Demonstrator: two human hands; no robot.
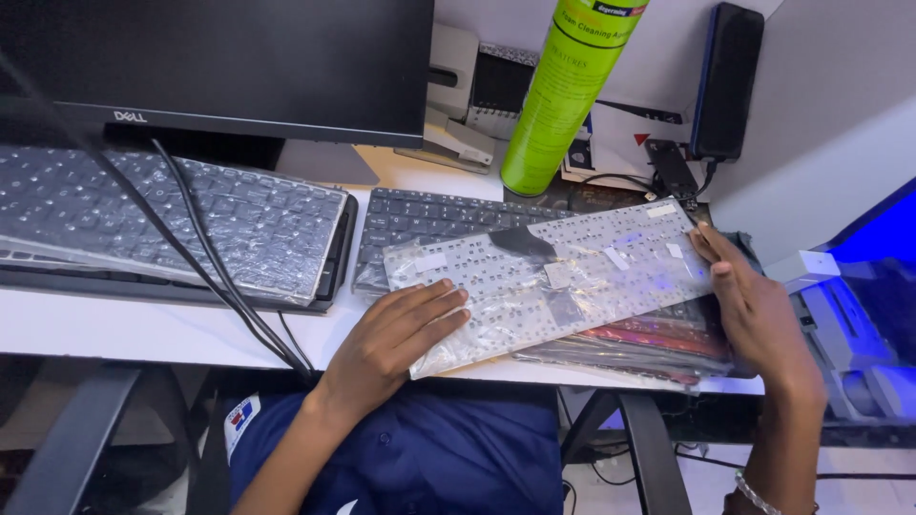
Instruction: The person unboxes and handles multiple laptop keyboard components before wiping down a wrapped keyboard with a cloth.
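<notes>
My left hand (393, 336) lies flat on the near left corner of a laptop keyboard part (553, 277) that is turned underside up and sealed in a clear plastic bag. My right hand (754, 305) grips the right end of the same bagged keyboard, thumb on top. The part rests on a stack of other bagged keyboards (658, 348) at the desk's front edge. It partly covers a dark keyboard (420, 215) lying behind it.
A plastic-wrapped black keyboard (162, 215) with a black cable (205, 253) across it lies at the left, under a dark monitor (229, 57). A green spray can (563, 86), a stapler (453, 143), a black power bank (727, 81) and a blue-lit device (873, 286) stand around.
</notes>
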